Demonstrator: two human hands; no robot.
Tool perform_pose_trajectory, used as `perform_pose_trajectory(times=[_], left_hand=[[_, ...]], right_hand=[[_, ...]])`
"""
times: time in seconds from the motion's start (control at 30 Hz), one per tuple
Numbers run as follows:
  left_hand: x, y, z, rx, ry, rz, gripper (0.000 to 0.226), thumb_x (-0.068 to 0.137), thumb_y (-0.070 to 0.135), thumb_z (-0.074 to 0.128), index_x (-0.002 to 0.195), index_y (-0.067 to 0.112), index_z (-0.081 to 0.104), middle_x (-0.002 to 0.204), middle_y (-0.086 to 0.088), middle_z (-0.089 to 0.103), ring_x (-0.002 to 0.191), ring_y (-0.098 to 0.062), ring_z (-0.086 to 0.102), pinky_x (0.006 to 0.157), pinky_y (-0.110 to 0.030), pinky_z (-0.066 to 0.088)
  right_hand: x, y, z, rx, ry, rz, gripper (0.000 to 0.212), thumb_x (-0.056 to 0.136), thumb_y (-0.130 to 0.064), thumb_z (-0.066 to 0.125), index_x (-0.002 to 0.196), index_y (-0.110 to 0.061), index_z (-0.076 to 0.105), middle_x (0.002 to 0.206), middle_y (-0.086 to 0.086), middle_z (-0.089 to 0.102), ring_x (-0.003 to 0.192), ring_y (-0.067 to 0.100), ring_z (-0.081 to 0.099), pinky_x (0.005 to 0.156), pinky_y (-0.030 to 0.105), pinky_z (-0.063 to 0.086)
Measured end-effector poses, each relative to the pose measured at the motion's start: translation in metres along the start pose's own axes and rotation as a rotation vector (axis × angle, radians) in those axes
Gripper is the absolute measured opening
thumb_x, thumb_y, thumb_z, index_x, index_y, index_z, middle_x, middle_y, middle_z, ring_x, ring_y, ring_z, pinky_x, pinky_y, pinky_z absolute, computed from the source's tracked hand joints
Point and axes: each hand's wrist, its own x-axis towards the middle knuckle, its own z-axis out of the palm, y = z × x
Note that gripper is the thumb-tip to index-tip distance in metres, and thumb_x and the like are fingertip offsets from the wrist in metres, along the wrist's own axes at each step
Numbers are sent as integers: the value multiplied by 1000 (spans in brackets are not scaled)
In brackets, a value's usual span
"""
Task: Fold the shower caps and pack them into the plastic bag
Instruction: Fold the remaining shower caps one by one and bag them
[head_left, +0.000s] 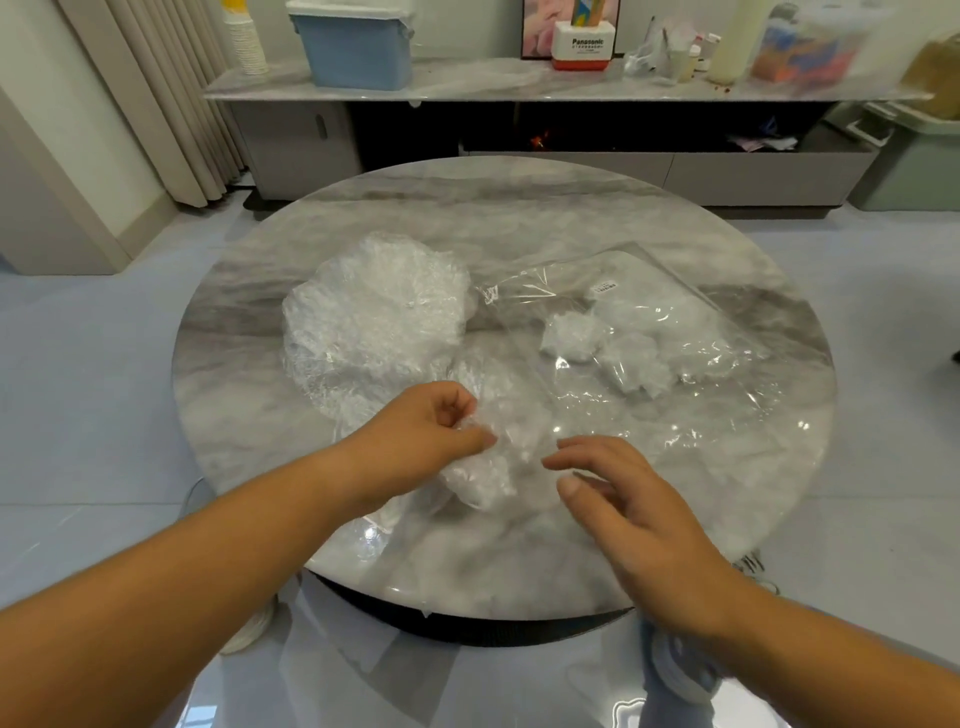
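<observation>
Folding step, we judge. Our left hand (434, 431) pinches a crumpled shower cap (498, 467) near the front edge of the table (519, 208). Our right hand (628, 499) hovers just beside it, fingers relaxed, empty. The plastic bag (675, 405) lies toward the right edge. Next we need both hands to flatten and fold.

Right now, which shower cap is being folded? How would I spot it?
Find the round grey marble table. On its near side, in front of the big heap of clear crinkly shower caps and the flat clear plastic bag, lies one scrunched clear shower cap. Only this one is pinched by the left hand.
</observation>
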Motion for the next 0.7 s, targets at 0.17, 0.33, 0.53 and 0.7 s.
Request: perform_pose_trajectory(times=[0.17, 0.33, 0.53, 0.7], left_hand=[[-8, 0, 5, -447, -138, -145, 40, 94, 7, 66, 131, 0, 54, 122, -22, 69, 113, -41, 66, 103, -61, 47], [-17, -7, 13, -533, -260, -224, 52, 90, 6, 69, 137, 1, 48, 128, -24, 65, 117, -46, 63, 106, -68, 41], [-26, -2, 17, -583, -342, -378, 35, 96, -3, 58, 131, 4, 56, 120, -23, 69, 106, -39, 70, 85, -55, 59], [-24, -2, 8, -789, -445, -470, 41, 95, -4, 45, 134, 1, 55, 128, -26, 64, 116, -44, 64, 98, -57, 52]], right_hand=[[21, -19, -4, 556, -6, 255, 30, 85, -47, 70, 100, -23, 81, 117, -5, 74, 118, 14, 65, 110, 40, 47], [33, -27, -10, 617, -9, 233, 49, 91, -51, 57, 99, -9, 80, 112, 5, 76, 109, 21, 70, 98, 42, 49], [28, -19, -6, 228, -41, -4, 40, 89, -49, 53, 101, -20, 80, 113, -11, 75, 113, 5, 65, 97, 25, 45], [18, -6, -3, -169, -96, -279, 37, 95, -48, 50, 111, -28, 77, 113, -19, 71, 119, 9, 60, 101, 27, 46]])
